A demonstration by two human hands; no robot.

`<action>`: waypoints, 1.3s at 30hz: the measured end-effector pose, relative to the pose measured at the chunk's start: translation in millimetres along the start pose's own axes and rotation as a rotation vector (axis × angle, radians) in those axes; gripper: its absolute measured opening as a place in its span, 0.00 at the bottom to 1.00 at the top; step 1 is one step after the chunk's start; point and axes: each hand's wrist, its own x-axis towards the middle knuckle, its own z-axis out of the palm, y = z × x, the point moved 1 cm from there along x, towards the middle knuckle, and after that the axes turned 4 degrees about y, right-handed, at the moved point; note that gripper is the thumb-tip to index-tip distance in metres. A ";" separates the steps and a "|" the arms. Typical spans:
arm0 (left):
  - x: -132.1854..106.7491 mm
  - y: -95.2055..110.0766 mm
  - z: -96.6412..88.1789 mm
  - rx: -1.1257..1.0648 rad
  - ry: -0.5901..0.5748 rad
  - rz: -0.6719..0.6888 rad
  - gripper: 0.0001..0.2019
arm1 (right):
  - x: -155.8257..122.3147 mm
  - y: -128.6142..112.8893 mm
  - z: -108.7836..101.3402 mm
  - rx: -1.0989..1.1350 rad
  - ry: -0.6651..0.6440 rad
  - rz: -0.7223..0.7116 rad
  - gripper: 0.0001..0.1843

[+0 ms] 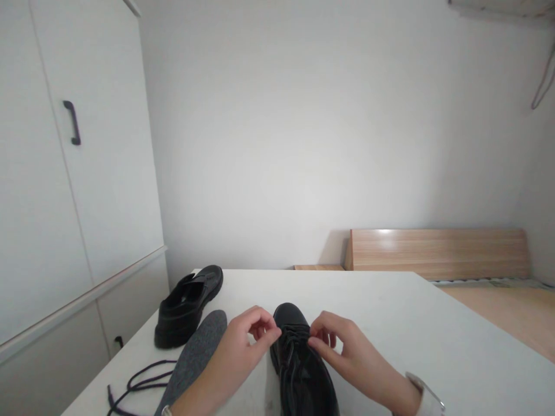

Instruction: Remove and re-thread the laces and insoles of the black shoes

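Surroundings of a black glossy lace-up shoe (310, 378), which lies toe away at the near edge of a white, flat worktop (381, 306); clock directions are taken from this shoe, with twelve pointing away from the viewer. At nine o'clock lies a dark grey, felt-like insole (197, 349), partly covered by the left forearm. Beyond it, a thin dark cord-like lace (150, 384) loops across the worktop and passes out of sight behind the insole. At ten o'clock rests a black chunky-soled shoe (177, 326), its mouth open and a small pale patch visible inside. Farther out at ten stands a white panelled wardrobe (113, 156), doors closed, contents hidden. At two o'clock, past the worktop, rises a striped wood-grain headboard (437, 251). The left hand (260, 335) and right hand (328, 341) flank the near shoe's lacing at ten and two, fingers curled, thumb and forefinger drawn together; whether either pinches a lace cannot be told.
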 end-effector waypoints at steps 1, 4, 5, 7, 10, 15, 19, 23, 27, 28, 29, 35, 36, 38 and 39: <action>-0.4 -1.8 2.7 0.050 -0.026 -0.019 0.09 | -2.6 0.1 1.6 0.012 -0.006 0.005 0.10; -3.9 -0.8 10.6 0.121 -0.086 -0.009 0.06 | -7.7 -1.7 4.8 0.053 0.019 0.022 0.08; -5.5 1.2 12.6 0.133 -0.088 0.001 0.05 | -8.6 -2.5 5.6 0.058 0.032 0.027 0.08; -8.4 6.0 15.5 0.142 -0.087 0.020 0.05 | -9.5 -3.8 6.9 0.055 0.060 0.039 0.07; -11.1 10.1 18.6 0.139 -0.102 0.033 0.05 | -10.1 -5.0 7.9 0.050 0.081 0.065 0.07; -13.2 5.3 22.7 0.179 -0.071 0.091 0.04 | -11.3 -4.1 12.4 0.133 0.095 0.057 0.10; -16.9 7.0 23.4 0.120 -0.027 0.062 0.05 | -13.5 -1.5 18.2 0.137 0.151 -0.027 0.09; -18.1 14.9 21.5 -0.146 -0.045 -0.014 0.07 | -14.5 1.2 20.8 0.182 0.174 -0.030 0.09; -14.4 18.9 17.1 -0.509 -0.098 -0.091 0.13 | -12.8 2.4 19.6 0.496 0.133 0.084 0.15; -13.6 19.0 15.5 -0.576 -0.106 -0.117 0.14 | -12.2 2.2 18.7 0.597 0.120 0.112 0.16; -13.1 18.8 13.7 -0.623 -0.107 -0.152 0.15 | -11.6 1.9 17.2 0.691 0.116 0.135 0.17; -15.7 18.1 2.1 -0.561 -0.098 -0.149 0.21 | -10.7 -1.0 1.2 1.101 0.232 0.132 0.14; -16.1 17.5 1.9 -0.496 -0.098 -0.103 0.22 | -10.5 -0.1 -1.2 1.111 0.244 0.132 0.14; -16.3 14.4 4.1 -0.323 -0.066 -0.046 0.21 | -9.4 4.0 -3.5 1.020 0.236 0.162 0.16; -15.8 11.9 6.2 -0.225 -0.037 -0.039 0.19 | -8.5 7.0 -3.1 0.914 0.213 0.188 0.17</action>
